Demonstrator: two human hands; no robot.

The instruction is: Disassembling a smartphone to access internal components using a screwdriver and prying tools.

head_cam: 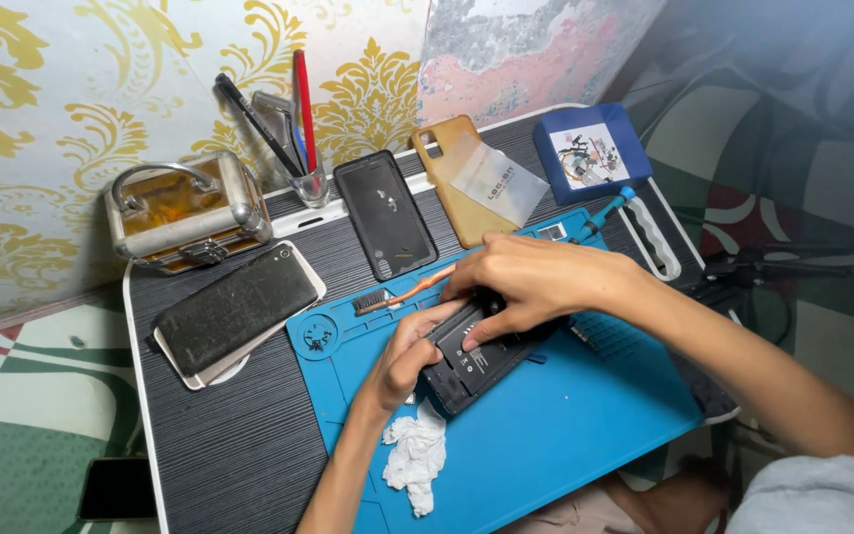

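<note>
Opened phone (481, 356) lies on the blue mat (565, 425), pinned between both hands: left hand (407, 351) fingers curled round its near edge, right hand (536, 282) fingers pressing down on top. Looks light, rigid but fragile w/ back off — best held by the side edges, not the exposed innards.

- A square blue box (589, 150) with a white picture label on its lid stands at the far right corner of the bench (219, 435).
- A clear plastic sleeve (499, 184) with dark print lies tilted across the tan phone case (452, 163).
- A white label (473, 356) sits on the black battery of the opened phone (481, 351), which lies on the blue mat (555, 435).
- A phone with a dull, scratched dark screen (237, 307) lies at the left of the bench.
- Another dark-screened phone (117, 489) lies on the floor, beside the bench's near left corner.
</note>
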